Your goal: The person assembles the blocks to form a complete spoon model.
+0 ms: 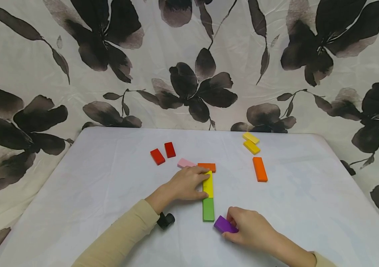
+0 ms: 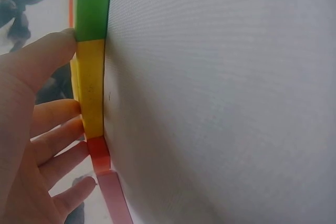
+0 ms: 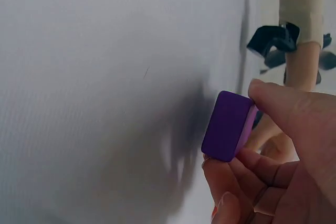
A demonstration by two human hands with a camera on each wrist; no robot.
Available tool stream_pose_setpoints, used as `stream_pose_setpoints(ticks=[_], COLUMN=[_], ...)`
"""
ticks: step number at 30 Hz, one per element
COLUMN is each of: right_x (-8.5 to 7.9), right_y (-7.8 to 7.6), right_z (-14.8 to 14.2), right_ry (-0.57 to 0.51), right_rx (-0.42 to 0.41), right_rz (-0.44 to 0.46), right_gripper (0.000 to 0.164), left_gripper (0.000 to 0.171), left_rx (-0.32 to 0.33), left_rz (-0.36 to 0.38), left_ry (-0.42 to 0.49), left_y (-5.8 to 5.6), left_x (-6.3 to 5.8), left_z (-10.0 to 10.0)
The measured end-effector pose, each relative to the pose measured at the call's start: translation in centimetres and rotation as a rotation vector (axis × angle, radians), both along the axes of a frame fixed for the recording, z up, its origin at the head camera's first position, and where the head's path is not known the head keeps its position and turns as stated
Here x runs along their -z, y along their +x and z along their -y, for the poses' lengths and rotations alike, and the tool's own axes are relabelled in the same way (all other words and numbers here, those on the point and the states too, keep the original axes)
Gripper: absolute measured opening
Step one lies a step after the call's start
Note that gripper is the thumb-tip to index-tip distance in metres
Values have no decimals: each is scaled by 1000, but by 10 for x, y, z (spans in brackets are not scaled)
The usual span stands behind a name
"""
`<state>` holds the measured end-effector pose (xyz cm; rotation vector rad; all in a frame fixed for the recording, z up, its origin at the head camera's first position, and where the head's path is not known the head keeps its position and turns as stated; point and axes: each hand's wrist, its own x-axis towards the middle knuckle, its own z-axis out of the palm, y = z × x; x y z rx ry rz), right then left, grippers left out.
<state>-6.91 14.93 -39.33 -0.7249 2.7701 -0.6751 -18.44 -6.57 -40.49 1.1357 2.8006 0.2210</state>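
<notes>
My left hand (image 1: 187, 183) rests at a yellow block (image 1: 209, 187), thumb and fingertips touching it. In the left wrist view the thumb tip lies by the seam between yellow and green, and other fingertips reach the orange block. The green block (image 1: 208, 210) adjoins the yellow one at the near end, and an orange block (image 1: 209, 167) lies across the far end. A pink block (image 1: 186, 162) beside it is partly hidden by the hand. My right hand (image 1: 250, 228) pinches a purple block (image 3: 226, 127) between thumb and fingers, close to the green block's near end.
Two red blocks (image 1: 158, 157) lie at the back left of the white table (image 1: 102, 178). Yellow blocks (image 1: 251, 147) and a separate orange block (image 1: 260, 169) are at the back right. A black strap piece (image 1: 166, 220) shows at the left wrist. Floral cloth hangs behind.
</notes>
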Motion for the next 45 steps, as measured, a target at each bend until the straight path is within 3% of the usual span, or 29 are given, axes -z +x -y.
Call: stream_pose_setpoints(ticks=[18,21,28,31,38,45], right_x=[10,5,1,2,6,8], right_y=[7,5,-1,-3,-2,1], right_z=[11,6,-12,-15,-13,-6], right_ry=[-25,-44,-27,-4,2,46], right_rx=[1,-66,-362,-441,-539,-556], right_rz=[39,44,11,-21,-191,-283], right_gripper=[32,38,54,56,55,53], left_gripper=[61,61,61,61,61,61], left_rx=[16,17,17,15,7,2], left_rz=[-17,-22,-28,-24,-17,-11], left_ry=[24,28,22,23,17,16], left_y=[0,-1,0,0,1,1], left_x=[0,1,1,1,0,0], left_z=[3,3,2,2,1,1])
